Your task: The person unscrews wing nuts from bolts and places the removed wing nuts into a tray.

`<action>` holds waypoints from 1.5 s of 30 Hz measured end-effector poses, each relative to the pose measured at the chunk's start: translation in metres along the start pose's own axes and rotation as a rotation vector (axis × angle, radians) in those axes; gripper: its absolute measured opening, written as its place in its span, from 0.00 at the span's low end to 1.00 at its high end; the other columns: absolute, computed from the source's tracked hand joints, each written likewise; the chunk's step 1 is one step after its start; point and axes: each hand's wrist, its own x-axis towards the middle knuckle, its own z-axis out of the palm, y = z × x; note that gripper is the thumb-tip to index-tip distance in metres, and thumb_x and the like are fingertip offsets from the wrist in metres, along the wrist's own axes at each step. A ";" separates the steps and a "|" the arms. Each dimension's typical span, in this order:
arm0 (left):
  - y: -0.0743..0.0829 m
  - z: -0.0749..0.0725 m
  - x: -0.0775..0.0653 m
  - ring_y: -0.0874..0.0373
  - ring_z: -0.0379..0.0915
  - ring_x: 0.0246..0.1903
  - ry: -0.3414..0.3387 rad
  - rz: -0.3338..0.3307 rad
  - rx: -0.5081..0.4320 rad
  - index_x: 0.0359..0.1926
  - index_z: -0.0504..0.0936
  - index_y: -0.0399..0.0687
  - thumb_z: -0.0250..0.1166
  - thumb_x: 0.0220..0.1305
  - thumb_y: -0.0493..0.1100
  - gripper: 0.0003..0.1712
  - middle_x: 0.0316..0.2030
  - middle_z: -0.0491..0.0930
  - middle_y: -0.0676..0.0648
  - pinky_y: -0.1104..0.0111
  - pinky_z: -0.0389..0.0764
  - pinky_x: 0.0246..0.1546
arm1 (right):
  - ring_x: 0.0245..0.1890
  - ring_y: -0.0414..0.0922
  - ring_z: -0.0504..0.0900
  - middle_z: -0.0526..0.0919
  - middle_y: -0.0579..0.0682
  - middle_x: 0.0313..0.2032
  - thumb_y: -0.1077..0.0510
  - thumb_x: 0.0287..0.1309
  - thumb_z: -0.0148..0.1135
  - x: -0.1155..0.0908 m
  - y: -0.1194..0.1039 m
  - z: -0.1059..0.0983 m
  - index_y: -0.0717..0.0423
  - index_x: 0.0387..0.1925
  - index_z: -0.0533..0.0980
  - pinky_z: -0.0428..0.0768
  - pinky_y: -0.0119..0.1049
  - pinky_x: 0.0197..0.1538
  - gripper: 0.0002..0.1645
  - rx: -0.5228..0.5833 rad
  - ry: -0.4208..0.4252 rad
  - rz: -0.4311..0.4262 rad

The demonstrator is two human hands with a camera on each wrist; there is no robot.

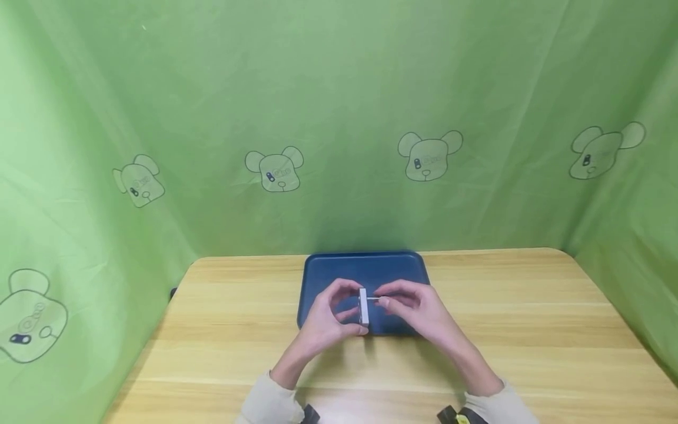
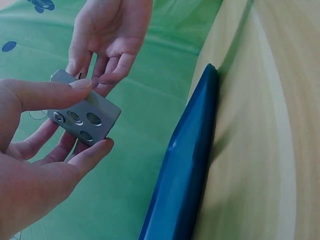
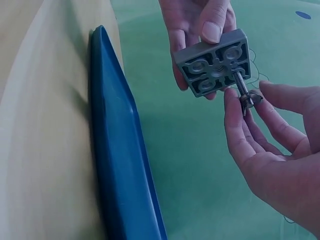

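Between thumb and fingers, my left hand (image 1: 324,321) grips a small grey block (image 2: 86,107) by its edges, upright above the tray. Round holes and one screw head (image 2: 58,116) show on its left face. The right face is ribbed and recessed, and a threaded bolt (image 3: 241,82) sticks out of one corner hole. A metal wing nut (image 3: 254,99) sits near the bolt's free end. My right hand (image 1: 418,306) has its thumb and fingers curled about this wing nut, pinching at it. Exact fingertip contact is partly hidden.
A blue tray (image 1: 339,266) lies on the wooden table (image 1: 222,330) at its far edge, below both hands. Green cloth (image 1: 349,76) printed with mouse-like heads hangs behind and on both sides.
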 end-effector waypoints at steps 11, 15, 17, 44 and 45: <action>0.005 -0.005 0.002 0.48 0.73 0.62 0.006 0.015 -0.017 0.58 0.75 0.42 0.74 0.42 0.18 0.40 0.57 0.75 0.40 0.60 0.82 0.61 | 0.50 0.52 0.86 0.82 0.68 0.52 0.64 0.59 0.72 0.009 -0.009 -0.002 0.65 0.51 0.81 0.87 0.35 0.54 0.19 -0.046 -0.021 -0.005; 0.007 -0.007 0.003 0.44 0.72 0.63 -0.007 0.025 -0.038 0.59 0.75 0.40 0.74 0.42 0.18 0.40 0.58 0.75 0.38 0.59 0.82 0.62 | 0.48 0.51 0.87 0.84 0.65 0.50 0.66 0.58 0.72 0.010 -0.010 -0.001 0.66 0.52 0.80 0.88 0.36 0.53 0.19 -0.044 -0.021 -0.022; 0.007 -0.006 0.004 0.40 0.71 0.63 -0.014 0.034 -0.047 0.59 0.75 0.40 0.74 0.42 0.18 0.40 0.58 0.74 0.37 0.59 0.82 0.61 | 0.46 0.50 0.88 0.85 0.64 0.48 0.67 0.58 0.72 0.011 -0.011 -0.002 0.67 0.52 0.80 0.88 0.36 0.52 0.20 -0.050 -0.018 -0.028; 0.008 -0.002 0.018 0.45 0.74 0.62 -0.036 0.026 -0.044 0.58 0.76 0.41 0.75 0.41 0.17 0.41 0.58 0.75 0.38 0.60 0.84 0.59 | 0.43 0.50 0.89 0.86 0.62 0.47 0.60 0.71 0.63 0.016 -0.011 -0.020 0.66 0.46 0.82 0.91 0.45 0.47 0.11 -0.045 -0.019 -0.044; 0.007 -0.002 0.017 0.44 0.73 0.62 -0.035 0.030 -0.051 0.58 0.75 0.40 0.75 0.40 0.17 0.41 0.59 0.74 0.37 0.60 0.84 0.59 | 0.43 0.51 0.89 0.86 0.62 0.47 0.60 0.71 0.62 0.015 -0.012 -0.020 0.66 0.46 0.82 0.91 0.46 0.47 0.11 -0.042 -0.019 -0.044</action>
